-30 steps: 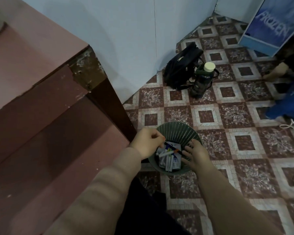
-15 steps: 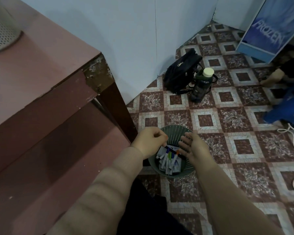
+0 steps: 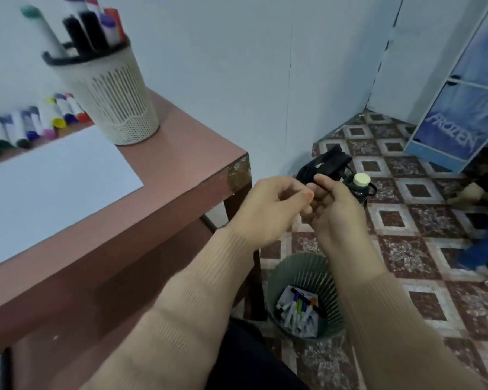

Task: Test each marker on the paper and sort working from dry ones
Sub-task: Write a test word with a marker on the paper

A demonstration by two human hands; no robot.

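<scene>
— Two hands and three lots of markers to log. Markers first: where?

— Lot one, binned markers (image 3: 295,309): several lie loose at the bottom of the green bin (image 3: 302,268), mixed with white scraps. The bin stands on the tiled floor (image 3: 423,229), just beside the table (image 3: 186,159). Cap colours read: green, orange, blue, black.

— Lot two?

— Row markers (image 3: 44,119): capped, lying side by side on the table along the far edge of the paper (image 3: 48,187). The paper is plain white and lies flat.

— Lot three?

— Cup markers (image 3: 81,32): standing upright in the white mesh cup (image 3: 119,108), which sits at the paper's far right corner. The view is blurred there, so no count.

— Hands?

— Left hand (image 3: 265,212) and right hand (image 3: 335,212) are raised together off the table corner, above the bin, with fingertips meeting. Fingers of both are curled. An orange spot (image 3: 309,195) shows where they meet. It is too small and smeared to call it a cap, a tip or ink, so whether either hand grips anything: cannot tell.

— Sleeves?

— Tan ribbed knit on both forearms.

— Surroundings?

— A black bag (image 3: 326,164) lies on the floor against the wall. A dark bottle (image 3: 361,180) with a pale cap stands just beside it. A blue cabinet (image 3: 459,128) printed FROZEN stands at far right
</scene>
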